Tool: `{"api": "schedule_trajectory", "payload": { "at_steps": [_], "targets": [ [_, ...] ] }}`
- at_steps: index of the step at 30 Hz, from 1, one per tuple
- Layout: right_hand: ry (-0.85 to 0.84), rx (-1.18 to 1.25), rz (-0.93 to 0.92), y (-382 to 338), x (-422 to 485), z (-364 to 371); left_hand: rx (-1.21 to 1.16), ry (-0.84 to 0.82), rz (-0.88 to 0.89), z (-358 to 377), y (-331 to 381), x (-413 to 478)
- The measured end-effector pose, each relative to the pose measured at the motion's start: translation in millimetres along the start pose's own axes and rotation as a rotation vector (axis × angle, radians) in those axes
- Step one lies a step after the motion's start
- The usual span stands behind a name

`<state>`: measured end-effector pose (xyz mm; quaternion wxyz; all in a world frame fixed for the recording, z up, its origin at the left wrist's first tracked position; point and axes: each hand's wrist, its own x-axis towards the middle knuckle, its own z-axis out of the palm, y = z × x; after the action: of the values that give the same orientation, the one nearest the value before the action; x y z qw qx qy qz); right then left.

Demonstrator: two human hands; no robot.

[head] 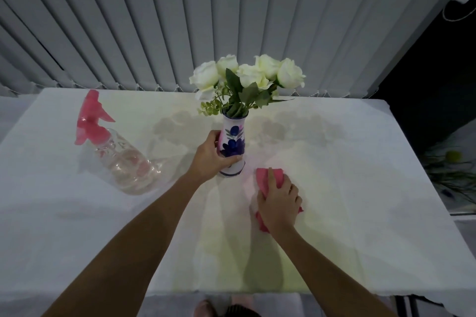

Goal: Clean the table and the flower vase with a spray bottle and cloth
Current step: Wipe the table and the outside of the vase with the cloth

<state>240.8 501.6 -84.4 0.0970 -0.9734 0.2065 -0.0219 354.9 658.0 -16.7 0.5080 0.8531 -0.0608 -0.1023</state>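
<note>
Vase [234, 145] stands upright near the middle of the tabletop [360, 162], closer to the far edge than to the near one; it is white with blue flowers painted on it, and white roses [247, 73] with green leaves rise from its mouth. The left hand [212, 157] wraps its fingers around the lower half of the vase, thumb across the front just above the base. Just to the right of the vase, toward the near edge, the right hand [279, 203] lies palm down with its fingers pressed together on a pink cloth [270, 180], which is bunched flat against the white covering and shows beyond the fingertips and beside the wrist. The spray bottle [116, 154], clear with a pink trigger head, stands well apart on the left side of the tabletop, untouched. Grey vertical blinds [180, 20] hang behind the far edge.
</note>
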Motion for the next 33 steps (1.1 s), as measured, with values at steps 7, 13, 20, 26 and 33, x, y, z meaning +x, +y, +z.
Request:
{"api": "schedule_trajectory", "payload": {
  "at_steps": [7, 13, 20, 26, 33],
  "targets": [
    [-0.017, 0.444, -0.022, 9, 28, -9, -0.032, 0.050, 0.035, 0, 3, 4],
    [0.092, 1.142, -0.046, -25, 70, -82, -0.400, 0.042, 0.066, -34, 56, 13],
    [0.310, 1.345, -0.446, -90, 90, -197, -0.593, -0.020, 0.184, -96, 137, 13],
    [0.466, 1.198, -0.696, -135, 79, -225, -0.607, -0.012, 0.292, -122, 188, 8],
    [0.533, 1.243, -0.674, -158, 92, -293, -0.576, -0.130, 0.355, -134, 197, 2]
  ]
}}
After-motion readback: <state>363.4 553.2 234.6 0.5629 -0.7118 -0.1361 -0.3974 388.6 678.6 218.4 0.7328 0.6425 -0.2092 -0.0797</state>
